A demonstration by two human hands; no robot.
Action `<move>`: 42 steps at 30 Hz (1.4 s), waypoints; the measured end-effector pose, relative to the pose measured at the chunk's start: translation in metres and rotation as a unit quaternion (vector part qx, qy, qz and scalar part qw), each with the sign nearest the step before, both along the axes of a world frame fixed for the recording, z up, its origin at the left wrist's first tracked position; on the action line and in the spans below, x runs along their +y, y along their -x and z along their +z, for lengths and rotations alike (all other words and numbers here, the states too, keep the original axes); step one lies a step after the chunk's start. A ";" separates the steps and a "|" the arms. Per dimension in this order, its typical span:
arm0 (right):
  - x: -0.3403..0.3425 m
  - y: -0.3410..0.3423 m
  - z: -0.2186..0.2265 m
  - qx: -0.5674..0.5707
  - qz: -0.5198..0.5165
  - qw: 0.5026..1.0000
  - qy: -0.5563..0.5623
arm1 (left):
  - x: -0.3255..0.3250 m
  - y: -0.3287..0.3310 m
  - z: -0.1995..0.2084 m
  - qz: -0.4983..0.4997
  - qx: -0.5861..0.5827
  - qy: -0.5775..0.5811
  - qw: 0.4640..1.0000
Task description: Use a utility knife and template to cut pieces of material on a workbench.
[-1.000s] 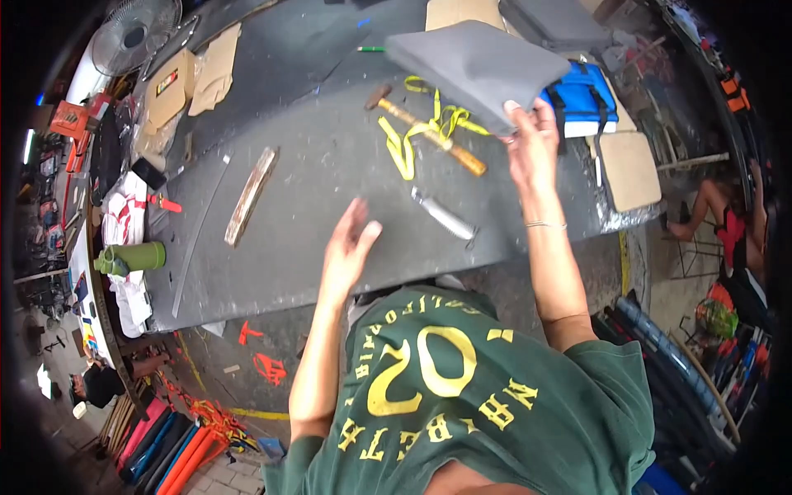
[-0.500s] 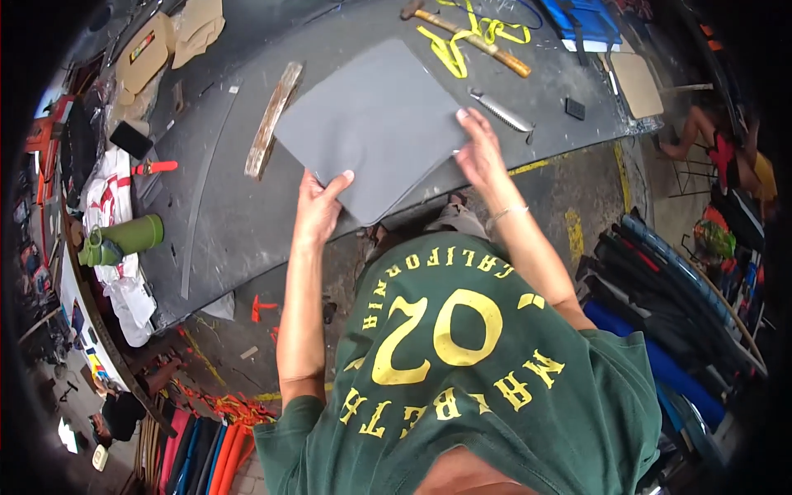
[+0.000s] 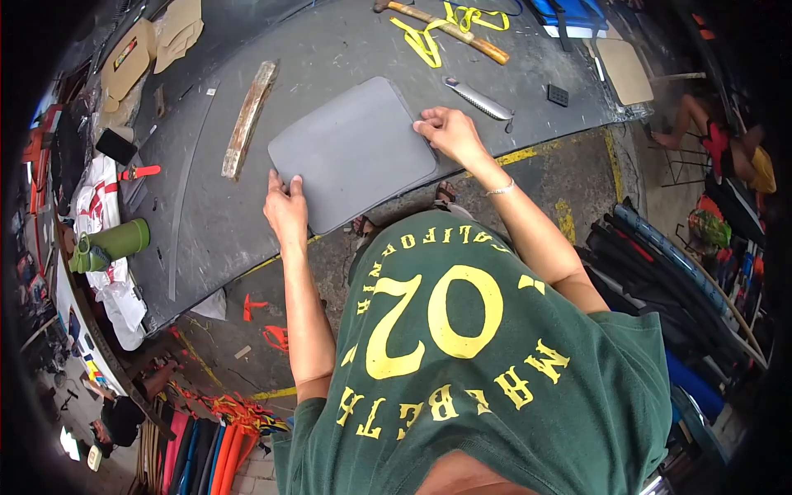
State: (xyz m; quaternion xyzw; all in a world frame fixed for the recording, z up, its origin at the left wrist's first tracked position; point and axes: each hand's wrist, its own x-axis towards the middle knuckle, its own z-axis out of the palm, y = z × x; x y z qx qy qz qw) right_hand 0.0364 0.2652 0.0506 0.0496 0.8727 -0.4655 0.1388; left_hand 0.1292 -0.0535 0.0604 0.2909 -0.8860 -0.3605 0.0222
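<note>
A flat grey sheet [image 3: 355, 153] with rounded corners lies low over the dark worktable [image 3: 223, 219], at its near edge. My left hand [image 3: 285, 210] grips the sheet's left edge, the thumb on top and the fingers beside it. At the right edge, my right hand [image 3: 450, 134] is closed with thumb and fingertips pinching the border; its fingers are partly curled out of sight. Left of the sheet lies a worn wooden strip [image 3: 250, 120]. A silver-handled cutter [image 3: 478, 99] rests beyond my right hand.
A hammer [image 3: 462, 35] and yellow strap [image 3: 421, 45] lie at the back, with a small black block [image 3: 558, 96] to the right. A green roll [image 3: 124, 239] and black phone [image 3: 116, 146] are at left. Rolled materials [image 3: 660, 280] stand at right; another person [image 3: 701, 136] sits beyond.
The grey sheet has come down from a raised, tilted position to lie flatter at the table's near edge. My left hand has shifted left, and my right hand has moved left with its fingers curled in.
</note>
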 end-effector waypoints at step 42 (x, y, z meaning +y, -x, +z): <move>0.009 0.004 0.034 0.154 0.033 0.978 0.137 | 0.066 0.034 0.028 0.019 0.258 -0.194 0.946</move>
